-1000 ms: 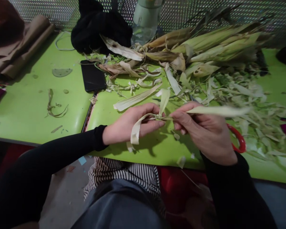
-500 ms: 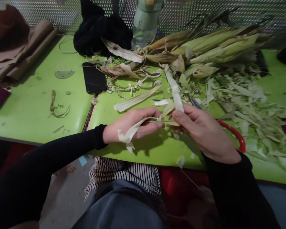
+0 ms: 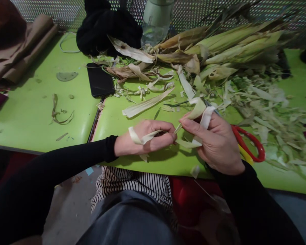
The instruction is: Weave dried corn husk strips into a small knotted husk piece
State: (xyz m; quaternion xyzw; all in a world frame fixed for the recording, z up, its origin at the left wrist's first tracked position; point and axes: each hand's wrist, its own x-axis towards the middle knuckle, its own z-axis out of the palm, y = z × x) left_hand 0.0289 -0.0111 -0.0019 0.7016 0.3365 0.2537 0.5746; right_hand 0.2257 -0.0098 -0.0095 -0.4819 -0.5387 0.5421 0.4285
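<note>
Thumb and fingers of my left hand (image 3: 150,136) are closed on pale corn husk strips (image 3: 135,135), whose curled ends lie over the back of the hand. My right hand (image 3: 216,139) pinches a light green corn husk strip (image 3: 197,108) that runs down toward the left fingertips. A whiter strip loops across the right fingers. Between the two hands, another piece of husk hangs low over the table. Scissors with red and yellow handles (image 3: 258,149) lie by my right wrist, their blades partly hidden by the hand.
Behind my hands lie whole corn husks (image 3: 226,47) and a long loose strip (image 3: 148,102). Shredded husk (image 3: 270,115) covers the right side. A phone (image 3: 100,80), black cloth (image 3: 107,32), clear bottle (image 3: 156,22) and brown paper (image 3: 22,54) stand or lie farther back on the green table (image 3: 79,129).
My right hand has turned and the husk strips in it now curl over its fingers. My left fingers have closed more tightly. More of the scissors' handles shows.
</note>
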